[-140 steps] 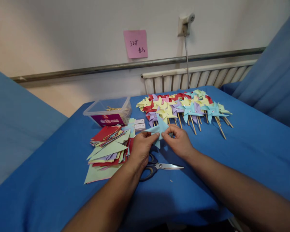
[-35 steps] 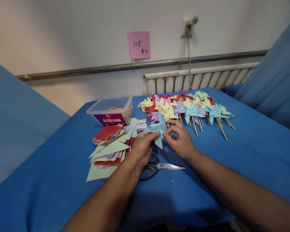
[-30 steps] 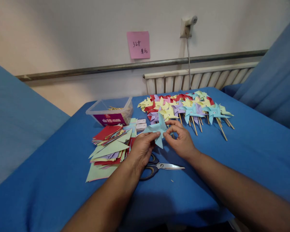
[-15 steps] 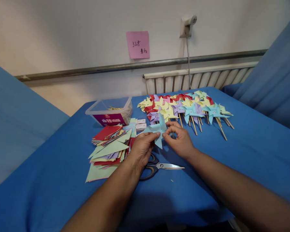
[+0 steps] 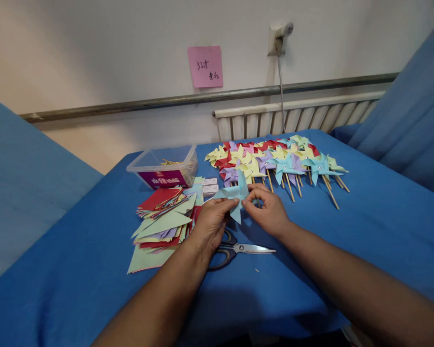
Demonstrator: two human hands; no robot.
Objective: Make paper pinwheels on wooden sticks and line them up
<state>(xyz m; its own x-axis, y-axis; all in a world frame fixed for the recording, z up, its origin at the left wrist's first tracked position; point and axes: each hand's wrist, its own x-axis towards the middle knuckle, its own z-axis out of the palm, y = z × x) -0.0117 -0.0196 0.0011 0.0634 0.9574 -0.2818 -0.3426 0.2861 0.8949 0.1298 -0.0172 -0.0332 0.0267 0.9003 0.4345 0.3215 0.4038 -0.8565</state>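
We pinch the light blue pinwheel (image 5: 236, 193) between our left hand (image 5: 211, 222) and right hand (image 5: 269, 210), both closed on its folded paper. Scissors (image 5: 238, 249) lie on the blue table (image 5: 365, 217) just beneath.

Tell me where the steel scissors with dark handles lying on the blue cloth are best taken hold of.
Probably at the dark handle loops, coming from above on the left: the steel scissors with dark handles lie flat and closed, blades pointing right, loops partly under the left hand.
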